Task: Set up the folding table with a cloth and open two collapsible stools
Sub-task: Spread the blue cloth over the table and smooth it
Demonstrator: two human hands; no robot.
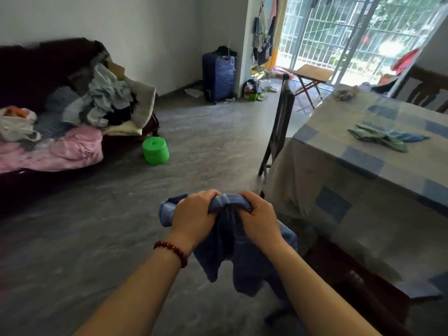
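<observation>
straight ahead in the head view, both hands meet above the grey floor (97, 226) and clutch a bunched blue cloth (242, 258). the left hand (194, 212), with a red bead bracelet (173, 251) on its wrist, has its fingers curled round the cloth's top fold; the right hand (257, 219) grips the same fold just beside it, knuckles up. the rest of the cloth hangs down between the forearms.

a green collapsible stool (155, 150) stands on the floor near the end of a dark sofa (36, 69) heaped with clothes. the folding table (312, 72) stands open and bare-topped far back by the barred balcony door, well apart from the hands.

at the right, a desk (339, 180) wears a blue-checked cover; crumpled green and blue rags (380, 139) lie toward its right edge. a dark chair (281, 122) stands at its left edge. a blue suitcase (219, 75) stands against the back wall.
</observation>
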